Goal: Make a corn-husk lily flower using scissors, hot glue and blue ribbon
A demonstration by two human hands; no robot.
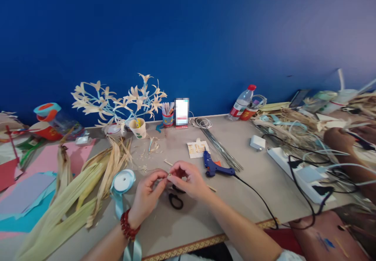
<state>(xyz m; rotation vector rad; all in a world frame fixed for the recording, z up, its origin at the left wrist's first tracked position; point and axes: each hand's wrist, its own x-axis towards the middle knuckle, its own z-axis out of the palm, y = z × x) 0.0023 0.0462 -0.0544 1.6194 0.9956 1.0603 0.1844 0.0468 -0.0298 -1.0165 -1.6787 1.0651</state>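
My left hand (149, 192), with a red bead bracelet at the wrist, is closed in a pinch at the middle of the table. Its fingertips meet those of my right hand (188, 179), also pinched. Between them is a small pale piece (169, 175), too small to make out clearly. Black-handled scissors (176, 201) lie just below the hands, partly hidden. A blue glue gun (216, 167) rests right of my right hand, beside a white card (197, 149). A roll of light blue ribbon (123, 181) sits left of my left hand.
Corn husks (79, 186) and coloured paper (26, 198) cover the left side. Husk flowers (135, 96) stand at the back, near a phone (181, 113). Metal wires (225, 151), a bottle (242, 103) and a power strip (293, 174) lie rightward. Another person's hand (339, 140) is at far right.
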